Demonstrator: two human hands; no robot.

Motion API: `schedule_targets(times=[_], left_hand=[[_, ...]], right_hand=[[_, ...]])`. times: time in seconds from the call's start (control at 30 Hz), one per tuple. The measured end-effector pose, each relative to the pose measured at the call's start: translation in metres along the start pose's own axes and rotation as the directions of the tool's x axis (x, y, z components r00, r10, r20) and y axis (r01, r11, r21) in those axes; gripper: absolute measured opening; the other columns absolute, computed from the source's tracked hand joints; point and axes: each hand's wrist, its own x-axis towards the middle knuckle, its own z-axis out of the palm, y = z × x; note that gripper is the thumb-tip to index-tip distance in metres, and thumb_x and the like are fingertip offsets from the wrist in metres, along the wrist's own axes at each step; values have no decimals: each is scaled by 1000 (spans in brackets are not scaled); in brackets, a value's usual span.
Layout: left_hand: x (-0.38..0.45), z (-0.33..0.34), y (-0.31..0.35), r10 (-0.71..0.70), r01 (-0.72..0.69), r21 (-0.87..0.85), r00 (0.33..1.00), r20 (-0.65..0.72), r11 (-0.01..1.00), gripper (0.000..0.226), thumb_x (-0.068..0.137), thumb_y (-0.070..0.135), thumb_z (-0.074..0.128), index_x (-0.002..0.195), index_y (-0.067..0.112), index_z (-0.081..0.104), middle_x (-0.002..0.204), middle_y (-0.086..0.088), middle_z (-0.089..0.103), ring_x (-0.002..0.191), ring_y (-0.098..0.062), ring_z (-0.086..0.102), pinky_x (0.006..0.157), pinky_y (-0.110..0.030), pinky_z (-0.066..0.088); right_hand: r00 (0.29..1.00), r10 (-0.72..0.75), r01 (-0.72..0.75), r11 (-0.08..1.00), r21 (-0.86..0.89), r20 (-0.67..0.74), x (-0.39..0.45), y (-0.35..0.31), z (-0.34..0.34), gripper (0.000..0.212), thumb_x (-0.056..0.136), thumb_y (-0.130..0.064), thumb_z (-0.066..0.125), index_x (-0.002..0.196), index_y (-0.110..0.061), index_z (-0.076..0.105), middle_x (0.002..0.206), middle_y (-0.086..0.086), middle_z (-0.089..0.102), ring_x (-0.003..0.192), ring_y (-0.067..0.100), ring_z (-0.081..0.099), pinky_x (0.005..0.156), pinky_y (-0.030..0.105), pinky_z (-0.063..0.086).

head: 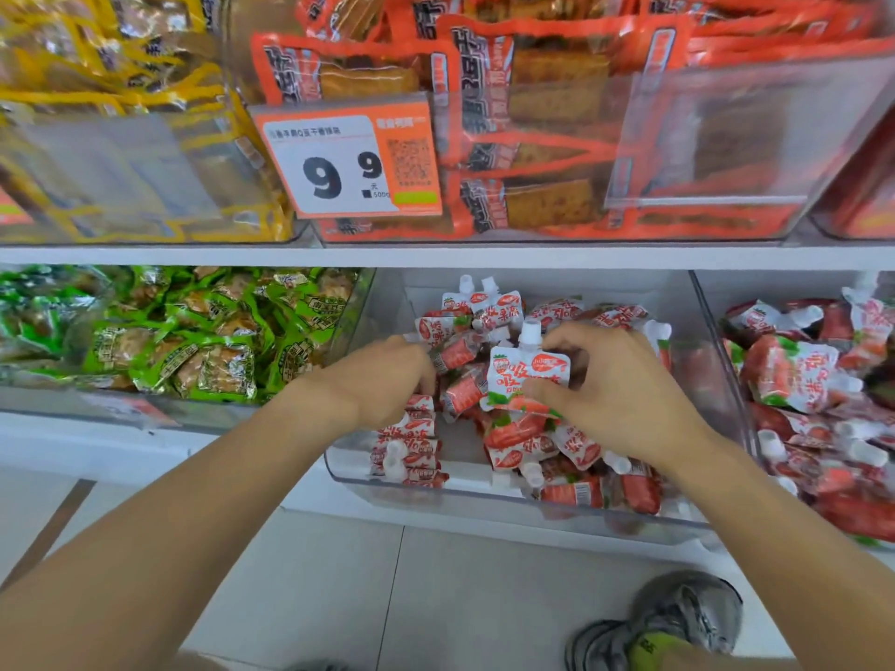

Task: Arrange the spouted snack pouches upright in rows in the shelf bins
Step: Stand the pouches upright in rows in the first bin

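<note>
Right hand (624, 394) pinched one pouch (525, 375) upright, cap up, over the middle bin (484, 496).
Left hand (392, 380) curled among the row of pouches (411, 443) at the bin's left side; exact hold unclear. Best: seat the pouch against that row, cap up, steady neighbours. Clear bin on white shelf (436, 256); tiled floor (387, 598) below.

R hand (615, 394) grips pouch (525, 377) over bin (484, 491).
</note>
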Motion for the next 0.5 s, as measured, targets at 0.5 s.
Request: schedule_targets(times=[0.5], left_hand=[[-76,16,7,-457,-125,-771,742,-491,624,53,67,35,83,115,26,63,97,16,73,89,-1,69,78,-24,57]], right_hand=[[946,-168,-35,796,604,276,39,-61,33,23,94,-24,64,113,-12,69,111,0,73,104,15,69,90,31,56]])
